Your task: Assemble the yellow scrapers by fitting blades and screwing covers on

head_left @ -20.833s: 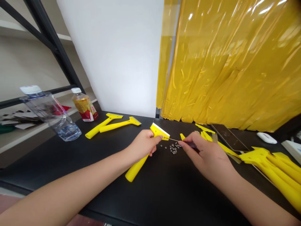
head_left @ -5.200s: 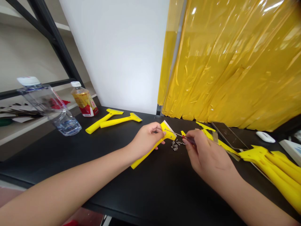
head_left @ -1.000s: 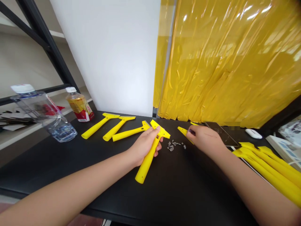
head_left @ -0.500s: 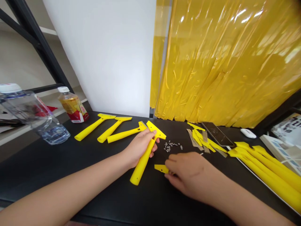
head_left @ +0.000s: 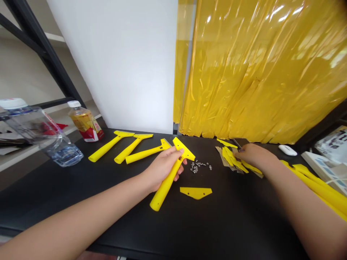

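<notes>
My left hand (head_left: pixel 169 164) is wrapped round the handle of a yellow scraper (head_left: pixel 165 186), its flat, holed head pointing away from me. Over at the right, my right hand (head_left: pixel 251 155) is at a pile of yellow cover plates (head_left: pixel 229 157) and greyish-brown blade strips (head_left: pixel 222 156). Its fingertips are drawn together at the pile's edge, and what lies between them is hidden. One yellow cover plate (head_left: pixel 195 192) with two holes lies alone on the black table (head_left: pixel 217 227). Small screws and nuts (head_left: pixel 195 167) are scattered just right of the scraper head.
Several more yellow scrapers (head_left: pixel 138 157) lie at the left. Behind them stand a drink bottle (head_left: pixel 86 122) and a clear water bottle (head_left: pixel 58 139). A phone (head_left: pixel 240 142), a white earphone case (head_left: pixel 287 150) and yellow handles (head_left: pixel 311 180) are on the right. Yellow film (head_left: pixel 244 72) hangs behind.
My right hand has let go of the cover plate, leaving it on the table, and has moved right and away from me to the pile. My left hand still holds the scraper.
</notes>
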### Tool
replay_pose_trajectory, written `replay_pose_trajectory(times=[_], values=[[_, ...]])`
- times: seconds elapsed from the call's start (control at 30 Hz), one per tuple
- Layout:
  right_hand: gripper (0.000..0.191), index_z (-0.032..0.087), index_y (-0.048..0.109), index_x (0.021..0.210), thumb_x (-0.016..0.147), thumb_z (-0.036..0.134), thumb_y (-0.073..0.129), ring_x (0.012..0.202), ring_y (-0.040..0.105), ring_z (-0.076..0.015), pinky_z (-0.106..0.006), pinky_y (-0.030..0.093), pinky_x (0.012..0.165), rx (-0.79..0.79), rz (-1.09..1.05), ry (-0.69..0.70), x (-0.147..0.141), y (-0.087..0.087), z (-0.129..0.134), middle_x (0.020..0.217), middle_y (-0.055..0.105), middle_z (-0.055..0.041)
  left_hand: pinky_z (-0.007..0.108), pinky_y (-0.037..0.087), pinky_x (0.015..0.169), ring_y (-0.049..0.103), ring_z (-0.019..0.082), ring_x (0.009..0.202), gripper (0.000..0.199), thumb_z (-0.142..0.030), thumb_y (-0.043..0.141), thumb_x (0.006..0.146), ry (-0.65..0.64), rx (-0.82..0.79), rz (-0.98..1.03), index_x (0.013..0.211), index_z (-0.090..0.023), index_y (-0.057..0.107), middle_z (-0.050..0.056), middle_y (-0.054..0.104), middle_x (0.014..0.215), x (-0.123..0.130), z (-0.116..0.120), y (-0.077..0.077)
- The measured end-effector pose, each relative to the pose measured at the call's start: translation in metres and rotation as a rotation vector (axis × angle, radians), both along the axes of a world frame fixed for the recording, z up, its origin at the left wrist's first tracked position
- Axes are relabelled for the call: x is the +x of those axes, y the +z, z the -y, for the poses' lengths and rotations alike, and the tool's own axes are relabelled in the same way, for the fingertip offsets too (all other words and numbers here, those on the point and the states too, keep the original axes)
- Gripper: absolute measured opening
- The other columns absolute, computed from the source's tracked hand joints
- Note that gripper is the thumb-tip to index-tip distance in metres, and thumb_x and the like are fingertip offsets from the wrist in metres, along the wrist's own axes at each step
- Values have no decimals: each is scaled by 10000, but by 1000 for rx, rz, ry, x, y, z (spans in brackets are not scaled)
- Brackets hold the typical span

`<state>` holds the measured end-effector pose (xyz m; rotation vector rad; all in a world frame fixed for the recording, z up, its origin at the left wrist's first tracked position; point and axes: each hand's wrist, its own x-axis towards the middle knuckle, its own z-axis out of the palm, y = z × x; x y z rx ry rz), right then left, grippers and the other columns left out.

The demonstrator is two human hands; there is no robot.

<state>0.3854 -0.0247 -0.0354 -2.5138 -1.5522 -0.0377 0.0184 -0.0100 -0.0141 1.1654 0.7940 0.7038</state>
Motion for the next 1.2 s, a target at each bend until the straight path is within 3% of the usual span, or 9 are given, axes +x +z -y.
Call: replay_pose_trajectory(times=[0.13, 0.3, 0.37, 0.47, 0.57, 0.63, 0.83, 1.2], values=[[222, 197, 704, 632, 718, 401, 705, 607, 664, -262, -357, 436, 584, -126, -119, 23, 0, 6, -1, 696, 719, -127, 223, 434, 431, 562, 114, 601, 258, -448, 638, 964, -27, 15, -7, 936, -201, 566, 25, 628, 887, -1, -1, -1], [244, 210, 719, 785, 849, 426, 626, 673, 634, -249, -340, 393, 602, -90, -173, 102, -13, 36, 17, 707, 694, -82, 226, 456, 443, 596, 122, 607, 232, -402, 614, 980, -72, 20, -18, 921, -183, 568, 42, 661, 885, -1, 0, -2], [302, 229, 713, 870, 927, 486, 564, 739, 625, -224, -320, 409, 637, -39, -255, 198, -34, 48, 29, 791, 706, -51, 236, 490, 466, 622, 130, 616, 218, -379, 623, 976, -110, 6, -33, 918, -175, 574, 52, 676, 885, -1, 2, -2], [351, 223, 677, 926, 942, 567, 608, 768, 569, -195, -307, 410, 672, 158, -677, 464, -81, 55, 43, 857, 666, -35, 236, 498, 466, 626, 125, 590, 211, -371, 649, 961, -189, -32, -21, 927, -175, 580, 53, 686, 887, -2, 4, -2], [320, 220, 649, 902, 946, 538, 655, 735, 507, -157, -288, 399, 676, 175, -963, 615, -127, 47, 50, 803, 590, 0, 205, 443, 430, 577, 94, 523, 190, -360, 650, 960, -264, -49, 9, 968, -177, 598, 39, 681, 862, -2, 8, 1], [298, 221, 640, 900, 966, 512, 641, 711, 480, -144, -281, 396, 663, 166, -1055, 646, -148, 38, 51, 765, 552, 17, 193, 427, 422, 554, 80, 499, 185, -354, 646, 964, -299, -48, 20, 1008, -176, 618, 26, 668, 834, -3, 10, 3], [254, 229, 618, 878, 993, 454, 603, 723, 475, -149, -283, 386, 629, 287, -952, 591, -162, 19, 53, 774, 537, 16, 184, 418, 407, 538, 73, 483, 233, -405, 647, 976, -251, -45, 17, 972, -174, 616, 15, 652, 799, -2, 14, 5], [237, 234, 587, 838, 994, 412, 608, 693, 470, -145, -283, 389, 618, 287, -898, 584, -168, 20, 58, 735, 529, 31, 165, 408, 363, 516, 58, 431, 312, -466, 619, 992, -215, 90, -97, 906, -166, 613, 4, 649, 761, -2, 16, 8]])
